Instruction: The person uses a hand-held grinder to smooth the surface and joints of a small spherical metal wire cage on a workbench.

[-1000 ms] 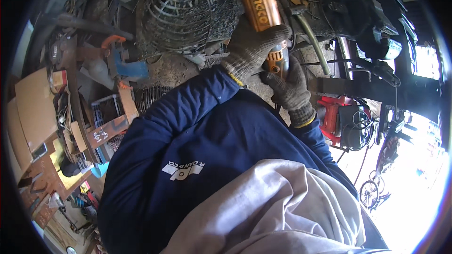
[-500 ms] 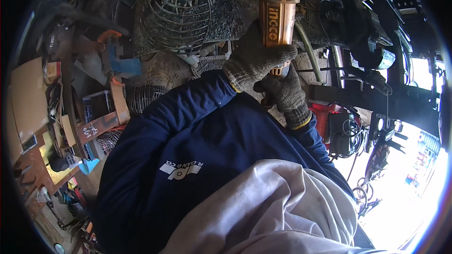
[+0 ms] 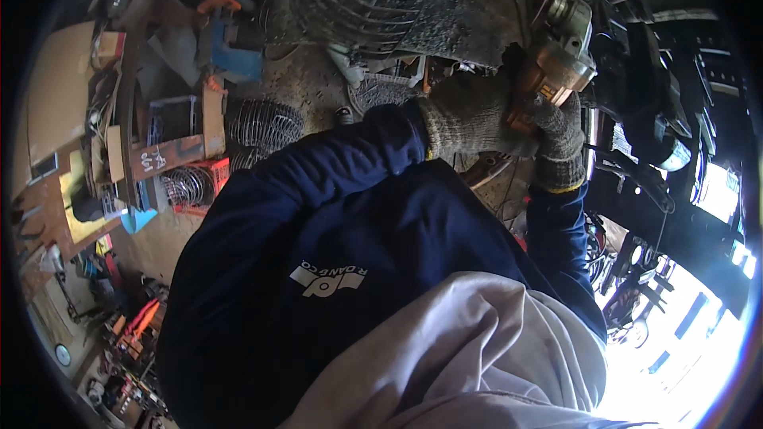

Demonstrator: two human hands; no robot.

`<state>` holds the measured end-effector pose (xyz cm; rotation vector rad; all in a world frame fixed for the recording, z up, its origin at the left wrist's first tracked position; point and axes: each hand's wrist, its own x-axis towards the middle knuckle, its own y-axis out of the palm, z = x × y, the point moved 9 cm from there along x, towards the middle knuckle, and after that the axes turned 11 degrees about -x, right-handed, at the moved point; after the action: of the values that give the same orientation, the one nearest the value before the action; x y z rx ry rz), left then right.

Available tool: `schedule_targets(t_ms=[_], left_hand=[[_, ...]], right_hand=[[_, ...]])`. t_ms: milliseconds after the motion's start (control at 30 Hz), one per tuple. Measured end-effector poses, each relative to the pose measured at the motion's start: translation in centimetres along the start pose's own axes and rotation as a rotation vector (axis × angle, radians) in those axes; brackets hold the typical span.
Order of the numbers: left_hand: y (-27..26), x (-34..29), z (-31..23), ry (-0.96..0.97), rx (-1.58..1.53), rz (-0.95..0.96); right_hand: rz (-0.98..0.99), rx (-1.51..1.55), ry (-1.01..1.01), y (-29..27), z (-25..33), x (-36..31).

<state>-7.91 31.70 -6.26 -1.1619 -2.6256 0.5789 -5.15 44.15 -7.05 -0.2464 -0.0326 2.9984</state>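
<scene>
An angle grinder (image 3: 566, 63) with an orange body and a metal gear head is held out in front of me, toward the right, its head pointing away and tilted right. My left hand (image 3: 469, 115), in a grey-brown knit glove, is closed around the grinder's body from the left. On the near right side of the body, my right hand (image 3: 561, 143), gloved alike, is closed on it too. The gloves hide much of the body. I cannot make out a disc on the head.
Ahead lies a dark worktable (image 3: 477, 28) strewn with dark bits, bearing a wire ring frame (image 3: 369, 0). Wire coils (image 3: 266, 123) stand at the left, near a red crate (image 3: 218, 175) and a blue metal piece (image 3: 234, 52). Dark metal machinery (image 3: 660, 131) crowds the right.
The grinder has moved right and a little nearer, and its head now leans right. Both hands went with it, and my right hand sits higher along the body. The view has shifted too.
</scene>
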Motion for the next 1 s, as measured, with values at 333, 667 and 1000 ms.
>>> schedule_targets(t_ms=[333,667,1000], left_hand=[[-24.1,-14.4,18.8,-0.176,-0.502,-1.040],[-22.7,-7.0,13.5,0.029,-1.191,-0.738],[-25.7,-3.6,11.8,0.038,-1.003,-0.569]], right_hand=[[-0.049,0.135,-0.064,1.6,-1.1,-2.0],[-0.243,0.204,-0.092,3.3,-2.4,-4.3],[-0.342,0.153,-0.158,5.8,-2.2,-9.0]])
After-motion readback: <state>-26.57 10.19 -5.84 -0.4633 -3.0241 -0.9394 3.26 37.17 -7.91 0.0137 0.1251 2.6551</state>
